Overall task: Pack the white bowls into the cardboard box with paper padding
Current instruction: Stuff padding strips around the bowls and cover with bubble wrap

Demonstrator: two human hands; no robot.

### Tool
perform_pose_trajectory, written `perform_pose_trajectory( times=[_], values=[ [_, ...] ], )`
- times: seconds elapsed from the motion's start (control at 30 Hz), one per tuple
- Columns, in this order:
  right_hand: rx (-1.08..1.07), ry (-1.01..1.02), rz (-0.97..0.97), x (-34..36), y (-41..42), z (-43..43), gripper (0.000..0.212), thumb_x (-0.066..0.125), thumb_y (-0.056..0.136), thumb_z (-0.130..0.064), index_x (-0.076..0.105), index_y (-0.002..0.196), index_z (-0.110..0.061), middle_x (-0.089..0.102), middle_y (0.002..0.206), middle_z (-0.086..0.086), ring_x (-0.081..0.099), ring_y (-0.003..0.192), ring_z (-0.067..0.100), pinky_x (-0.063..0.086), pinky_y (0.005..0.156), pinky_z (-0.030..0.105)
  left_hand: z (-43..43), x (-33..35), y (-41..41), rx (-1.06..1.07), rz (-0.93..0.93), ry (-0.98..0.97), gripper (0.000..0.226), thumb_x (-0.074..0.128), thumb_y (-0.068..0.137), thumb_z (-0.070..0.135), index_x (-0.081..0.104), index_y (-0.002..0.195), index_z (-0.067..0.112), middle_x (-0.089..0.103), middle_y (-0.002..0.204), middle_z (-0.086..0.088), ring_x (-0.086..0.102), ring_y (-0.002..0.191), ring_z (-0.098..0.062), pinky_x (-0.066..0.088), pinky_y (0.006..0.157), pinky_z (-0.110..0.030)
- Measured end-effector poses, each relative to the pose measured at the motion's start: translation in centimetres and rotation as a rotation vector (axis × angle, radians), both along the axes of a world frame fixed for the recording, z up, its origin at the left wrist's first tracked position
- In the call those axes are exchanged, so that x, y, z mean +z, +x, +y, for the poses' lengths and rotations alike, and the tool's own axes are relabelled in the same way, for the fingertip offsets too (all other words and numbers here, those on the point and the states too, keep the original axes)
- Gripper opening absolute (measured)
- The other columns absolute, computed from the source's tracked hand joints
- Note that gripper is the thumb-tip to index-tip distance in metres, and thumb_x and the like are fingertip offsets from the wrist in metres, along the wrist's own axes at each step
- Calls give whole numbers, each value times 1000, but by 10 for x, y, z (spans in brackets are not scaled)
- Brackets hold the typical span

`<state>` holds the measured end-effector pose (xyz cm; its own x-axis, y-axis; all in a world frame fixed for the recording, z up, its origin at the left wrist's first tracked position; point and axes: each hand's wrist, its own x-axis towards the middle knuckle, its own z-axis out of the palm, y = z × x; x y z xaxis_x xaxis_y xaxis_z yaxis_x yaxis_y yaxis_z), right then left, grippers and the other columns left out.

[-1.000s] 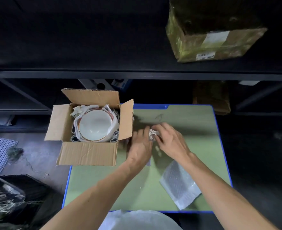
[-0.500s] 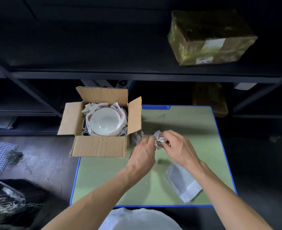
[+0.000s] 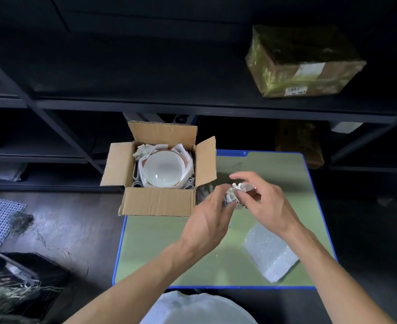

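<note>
**Head view.** A round white ceramic bowl (image 3: 163,169) with a thin brown rim sits upright in the open brown cardboard box (image 3: 157,202). Crumpled white paper padding (image 3: 143,149) is packed between the bowl and the box walls. The box stands at the far left corner of the green blue-edged work mat (image 3: 216,265) and overhangs its edge.

Just right of the box, above the mat, both hands meet on a small crumpled wad of white paper (image 3: 235,194).
- The left hand (image 3: 207,220) pinches the wad's left side with curled fingers.
- The right hand (image 3: 266,203) grips the wad's right side between thumb and bent fingers, with the index finger lifted free.

**Handling, as judged.**
- The wad is very light, soft and compressible. It can be squeezed anywhere, and a fingertip pinch suits pushing it into a gap beside the bowl.
- The bowl is probably rigid, smooth and brittle. It is best taken by the rim or cupped from beneath.

A flat translucent bubble-wrap pouch (image 3: 271,252) lies untouched on the mat near the right forearm.
</note>
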<state>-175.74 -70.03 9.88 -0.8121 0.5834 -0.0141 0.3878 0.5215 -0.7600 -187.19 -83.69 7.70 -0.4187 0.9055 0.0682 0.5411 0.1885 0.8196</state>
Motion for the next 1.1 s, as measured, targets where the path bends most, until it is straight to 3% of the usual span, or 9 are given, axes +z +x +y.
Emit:
perform_pose_trajectory(
  times=[0.17, 0.27, 0.37, 0.47, 0.67, 0.73, 0.83, 1.0, 1.1],
  values=[
    [68, 19, 69, 15, -36, -22, 17, 65, 95, -32, 67, 111, -37, 64, 102, -22, 64, 94, 3, 46, 78, 13, -24, 10, -38, 134, -52, 13, 17, 36, 105, 35, 44, 119, 38, 54, 91, 23, 53, 79, 1, 35, 63, -11],
    [84, 7, 64, 16, -65, -37, 18, 68, 92, -30, 66, 109, -34, 64, 99, -24, 61, 92, -2, 42, 76, 8, -35, 13, -69, 194, -71, -61, 33, 32, 106, 30, 41, 137, 36, 56, 115, 14, 51, 97, -1, 37, 78, -17],
    [53, -22, 11, 12, -95, -53, 19, 68, 89, -32, 62, 107, -35, 65, 93, -24, 60, 90, -4, 45, 74, 13, -45, 19, -94, 243, -100, -106, 42, 34, 102, 18, 37, 140, 34, 60, 99, 7, 53, 85, -8, 43, 68, -23],
    [-16, 2, 12, 7, -127, -70, 13, 67, 89, -39, 60, 99, -34, 65, 87, -26, 60, 84, -5, 48, 73, 19, -55, 23, -116, 318, -145, -95, 20, 36, 102, 21, 40, 119, 31, 63, 85, 0, 57, 76, -19, 48, 67, -42],
    [-78, -16, 0, -5, -178, -96, 15, 71, 87, -35, 59, 87, -27, 64, 81, -21, 57, 74, -4, 48, 70, 23, -71, 16, -174, 335, -89, -82, 16, 46, 102, 30, 62, 106, 30, 53, 101, 18, 54, 91, 3, 46, 78, -22],
    [-96, -58, -43, -10, -190, -104, 15, 71, 87, -38, 59, 85, -28, 64, 79, -21, 58, 72, -2, 49, 68, 22, -74, 11, -191, 348, -52, -133, 15, 51, 100, 32, 66, 100, 32, 55, 100, 16, 55, 89, 3, 44, 72, -16],
    [-117, -106, -99, -18, -202, -111, 17, 70, 88, -37, 57, 84, -28, 65, 76, -16, 61, 69, 1, 49, 64, 21, -78, 4, -205, 379, -59, -206, 14, 54, 96, 29, 67, 93, 35, 66, 85, 15, 60, 77, -6, 44, 59, -19],
    [-125, -184, -128, -20, -211, -116, 10, 64, 90, -36, 56, 96, -34, 69, 69, -10, 64, 70, 2, 49, 64, 24, -82, -1, -215, 397, -78, -220, 19, 57, 95, 26, 71, 105, 35, 71, 89, 15, 62, 76, 0, 45, 58, -17],
    [-119, -175, -138, -19, -215, -117, 8, 60, 92, -34, 57, 99, -36, 69, 64, -12, 65, 66, 2, 45, 62, 24, -82, 3, -218, 363, -78, -208, 24, 51, 97, 29, 67, 114, 34, 70, 86, 11, 64, 70, -5, 55, 63, -29]
  ],
)
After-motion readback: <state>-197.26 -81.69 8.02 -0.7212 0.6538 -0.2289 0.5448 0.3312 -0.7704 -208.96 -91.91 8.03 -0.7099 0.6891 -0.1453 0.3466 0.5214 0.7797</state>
